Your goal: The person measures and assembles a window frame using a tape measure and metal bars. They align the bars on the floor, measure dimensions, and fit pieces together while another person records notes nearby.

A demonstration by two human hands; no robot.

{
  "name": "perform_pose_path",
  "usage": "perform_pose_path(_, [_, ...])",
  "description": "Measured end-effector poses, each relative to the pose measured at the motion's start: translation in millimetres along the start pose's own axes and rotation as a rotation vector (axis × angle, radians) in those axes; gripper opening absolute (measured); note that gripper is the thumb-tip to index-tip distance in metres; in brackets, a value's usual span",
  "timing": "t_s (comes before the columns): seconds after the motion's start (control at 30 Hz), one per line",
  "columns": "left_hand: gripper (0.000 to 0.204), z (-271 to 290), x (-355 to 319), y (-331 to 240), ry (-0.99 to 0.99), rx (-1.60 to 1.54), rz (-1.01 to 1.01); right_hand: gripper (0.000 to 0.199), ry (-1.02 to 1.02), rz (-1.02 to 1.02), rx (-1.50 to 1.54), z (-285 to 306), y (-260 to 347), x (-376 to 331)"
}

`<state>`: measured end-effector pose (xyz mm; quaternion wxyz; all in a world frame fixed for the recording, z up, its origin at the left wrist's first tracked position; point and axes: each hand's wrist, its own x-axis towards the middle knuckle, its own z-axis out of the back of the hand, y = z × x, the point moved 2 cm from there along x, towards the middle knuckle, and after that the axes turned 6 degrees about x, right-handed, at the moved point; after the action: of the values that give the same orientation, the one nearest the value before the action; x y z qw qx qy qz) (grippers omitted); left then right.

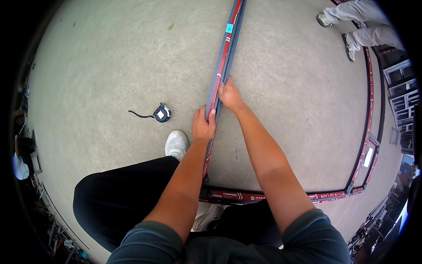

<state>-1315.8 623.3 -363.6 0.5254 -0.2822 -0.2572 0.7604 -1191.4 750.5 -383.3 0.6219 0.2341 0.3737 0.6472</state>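
A long grey frame bar (224, 48) with red protective film runs from the top of the view down between my hands. A small blue label (229, 28) is stuck on its upper part. My left hand (203, 125) grips the bar from its left side, thumb on top. Slightly farther along, my right hand (230, 94) is closed on the right side, its fingers partly hidden behind the bar. Near my knees the bar's lower end meets a crosswise frame bar (246, 196), also in red film; my left forearm partly covers that stretch.
A dark tape measure (161, 113) with a black strap lies on the concrete floor, left of my hands. My white shoe (177, 144) is just below it. More red-filmed framing (370, 88) runs along the right, where another person's legs (358, 24) stand. Stacked frames (402, 97) lie beyond.
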Motion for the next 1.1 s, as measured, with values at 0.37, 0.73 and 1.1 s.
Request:
perform_pose_path(0.37, [0.057,2,-1,-5,0.017,0.099,0.017,0.054,0.140,-0.093,0.048,27,-23,-2])
perform_pose_path(0.73, [0.067,-1,-4,-12,0.068,0.145,0.012,0.028,-0.163,-0.454,0.650,69,-31,-65])
perform_pose_path(1.1, [0.065,6,-5,-27,0.018,0.158,-0.044,0.029,-0.667,-0.242,0.298,80,-33,-85])
